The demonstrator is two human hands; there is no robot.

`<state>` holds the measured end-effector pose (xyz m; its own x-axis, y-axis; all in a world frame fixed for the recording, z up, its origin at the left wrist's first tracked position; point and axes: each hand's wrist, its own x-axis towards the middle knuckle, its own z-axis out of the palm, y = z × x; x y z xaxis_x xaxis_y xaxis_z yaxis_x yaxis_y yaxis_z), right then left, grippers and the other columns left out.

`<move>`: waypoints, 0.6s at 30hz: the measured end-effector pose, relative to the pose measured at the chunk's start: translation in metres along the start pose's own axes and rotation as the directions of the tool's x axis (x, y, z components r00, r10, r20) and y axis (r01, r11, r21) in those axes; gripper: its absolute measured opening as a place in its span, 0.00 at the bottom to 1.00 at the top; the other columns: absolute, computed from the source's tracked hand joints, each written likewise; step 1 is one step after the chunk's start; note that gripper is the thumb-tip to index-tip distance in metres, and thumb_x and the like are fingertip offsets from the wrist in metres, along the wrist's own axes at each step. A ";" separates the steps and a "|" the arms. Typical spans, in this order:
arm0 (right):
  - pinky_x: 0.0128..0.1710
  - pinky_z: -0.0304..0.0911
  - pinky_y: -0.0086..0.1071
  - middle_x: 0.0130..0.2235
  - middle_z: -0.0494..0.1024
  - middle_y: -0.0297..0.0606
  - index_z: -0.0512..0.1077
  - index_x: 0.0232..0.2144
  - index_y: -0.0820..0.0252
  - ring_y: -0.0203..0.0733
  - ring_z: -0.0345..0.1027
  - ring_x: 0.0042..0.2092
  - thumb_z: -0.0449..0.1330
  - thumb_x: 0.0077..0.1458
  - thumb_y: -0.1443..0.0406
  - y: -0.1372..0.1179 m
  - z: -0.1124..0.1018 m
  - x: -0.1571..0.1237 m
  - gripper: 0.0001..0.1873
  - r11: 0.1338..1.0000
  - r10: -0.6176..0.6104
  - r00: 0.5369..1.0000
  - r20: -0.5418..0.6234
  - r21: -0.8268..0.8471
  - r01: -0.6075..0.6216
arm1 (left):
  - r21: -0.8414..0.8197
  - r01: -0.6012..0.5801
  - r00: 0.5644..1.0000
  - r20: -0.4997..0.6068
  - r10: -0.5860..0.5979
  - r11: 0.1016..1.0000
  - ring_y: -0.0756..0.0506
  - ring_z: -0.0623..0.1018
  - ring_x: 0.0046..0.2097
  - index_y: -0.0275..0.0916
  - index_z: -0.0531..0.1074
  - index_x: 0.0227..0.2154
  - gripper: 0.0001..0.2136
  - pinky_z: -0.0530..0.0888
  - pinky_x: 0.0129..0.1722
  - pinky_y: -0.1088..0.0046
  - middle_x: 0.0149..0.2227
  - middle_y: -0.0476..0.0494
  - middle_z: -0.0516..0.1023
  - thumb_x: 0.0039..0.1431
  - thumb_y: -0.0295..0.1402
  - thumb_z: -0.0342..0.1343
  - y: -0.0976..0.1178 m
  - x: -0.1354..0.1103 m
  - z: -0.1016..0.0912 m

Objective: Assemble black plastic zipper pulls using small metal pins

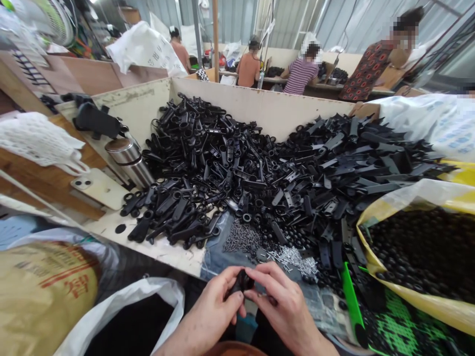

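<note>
Because the small, glossy black plastic piece [244, 281] seems to want steadying from two sides, both bare hands meet on it, just short of the front edge of the pale wooden desk [181, 258]. The left hand [215, 304] has its fingers closed round it; the right hand [282, 299] pinches its other side, though from where I stand its shape is mostly covered.

Just past that edge lie bright silver metal pins [295, 262] and a mound of tiny dull-grey metal bits [242, 237], presumably kept close for easy picking. By the front right corner, a yellow plastic bag [445, 315] of round black beads [426, 242] gapes open, I suppose for dipping into.

Near the left edge are a pale smartphone [100, 190] and a brushed-steel flask [139, 170]. Deeper in, ring-ended black plastic parts [208, 138] and long flat black strips [371, 153] are heaped against a raised cream board [274, 113], likely there to stop spills. Beyond the back edge, other people [248, 69] face their own counter.
</note>
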<state>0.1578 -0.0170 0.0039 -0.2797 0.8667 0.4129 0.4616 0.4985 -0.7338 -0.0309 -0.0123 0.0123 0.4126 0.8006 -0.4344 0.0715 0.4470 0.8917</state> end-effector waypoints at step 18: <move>0.30 0.71 0.26 0.36 0.76 0.39 0.74 0.45 0.59 0.38 0.75 0.32 0.59 0.69 0.61 -0.001 0.012 -0.018 0.08 0.996 0.057 0.997 -0.043 -0.067 -0.060 | 0.034 0.086 0.996 -0.008 -0.086 0.996 0.49 0.67 0.30 0.37 0.74 0.43 0.14 0.63 0.32 0.72 0.26 0.53 0.69 0.57 0.31 0.48 0.001 -0.010 0.003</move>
<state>0.1523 -0.0337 -0.0093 -0.2168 0.8936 0.3929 0.5331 0.4456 -0.7192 -0.0320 -0.0215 0.0176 0.3976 0.7624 -0.5106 0.1377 0.5006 0.8546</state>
